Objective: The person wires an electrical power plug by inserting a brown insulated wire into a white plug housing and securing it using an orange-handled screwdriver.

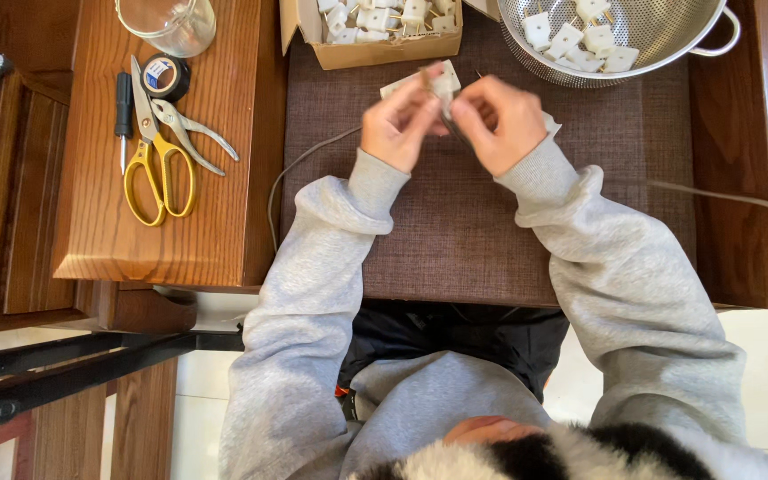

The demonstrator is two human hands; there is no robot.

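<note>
Working over a brown woven mat (455,240), we are holding a small white plug (433,84) between both hands, raised just above the mat's far end. Our left hand (399,123) is curling its fingers closed around the plug's near side, thumb pressing toward the right. Our right hand (501,120) is pinching in from the other side, fingers folded tight, though we cannot tell exactly what its fingertips are gripping, since the motion is blurring them. Both forearms, in grey sleeves, are angling inward from the elbows so the wrists are nearly meeting.

A thin grey wire (300,169) is trailing from beneath the left hand across the mat's left edge. Just beyond the hands, a cardboard box (375,49) and a metal colander (651,44) are each holding more white plugs. On the wooden side table (100,222) to our left, yellow-handled scissors (157,151), pliers (193,129), a screwdriver (124,111) and a roll of black tape (164,77) are lying close together, with a glass jar (171,22) behind them.
</note>
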